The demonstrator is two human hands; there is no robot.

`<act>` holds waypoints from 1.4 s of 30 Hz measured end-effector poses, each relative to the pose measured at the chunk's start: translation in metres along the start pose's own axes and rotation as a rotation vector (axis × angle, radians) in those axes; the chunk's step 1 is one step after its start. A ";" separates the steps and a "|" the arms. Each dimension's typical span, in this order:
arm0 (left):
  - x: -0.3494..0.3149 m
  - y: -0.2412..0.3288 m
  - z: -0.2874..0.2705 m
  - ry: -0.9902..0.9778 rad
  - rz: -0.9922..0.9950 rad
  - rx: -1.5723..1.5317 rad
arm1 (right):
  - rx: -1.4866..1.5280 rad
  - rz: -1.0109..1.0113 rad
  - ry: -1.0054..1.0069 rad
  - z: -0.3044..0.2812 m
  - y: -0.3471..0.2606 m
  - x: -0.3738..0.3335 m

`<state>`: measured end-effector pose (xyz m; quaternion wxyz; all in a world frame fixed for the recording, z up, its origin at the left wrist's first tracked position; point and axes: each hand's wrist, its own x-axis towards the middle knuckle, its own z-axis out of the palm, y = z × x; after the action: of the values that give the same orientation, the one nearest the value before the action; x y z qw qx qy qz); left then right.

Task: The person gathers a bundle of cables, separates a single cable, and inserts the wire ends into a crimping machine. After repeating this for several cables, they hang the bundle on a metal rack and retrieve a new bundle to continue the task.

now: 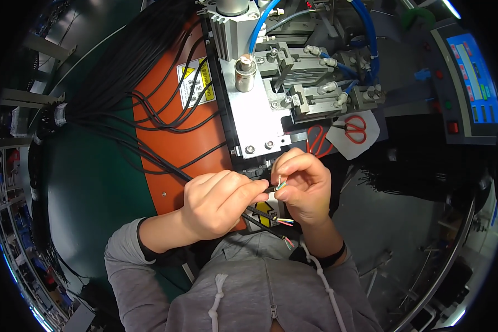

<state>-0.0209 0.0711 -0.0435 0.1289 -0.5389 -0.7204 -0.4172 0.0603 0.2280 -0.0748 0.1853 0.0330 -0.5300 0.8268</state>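
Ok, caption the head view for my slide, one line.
Left hand holds a black cable, right hand at its thin wires, before a metal fixture with blue hoses.

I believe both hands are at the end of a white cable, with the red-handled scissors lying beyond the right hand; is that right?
Not quite: the cable is black, as the head view shows. The left hand and right hand are indeed at its end, and the red-handled scissors do lie beyond the right hand.

Black cables [174, 170] (multicoloured cores [285, 222]), orange panel [163, 185]
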 end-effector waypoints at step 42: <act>-0.005 0.008 0.016 -0.348 -0.046 0.435 | -1.014 -0.100 0.058 -0.018 0.013 0.002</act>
<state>-0.0077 0.0803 -0.0529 0.1064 -0.5455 -0.8164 -0.1566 0.0570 0.2401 -0.0936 0.2320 -0.0586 -0.8570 0.4564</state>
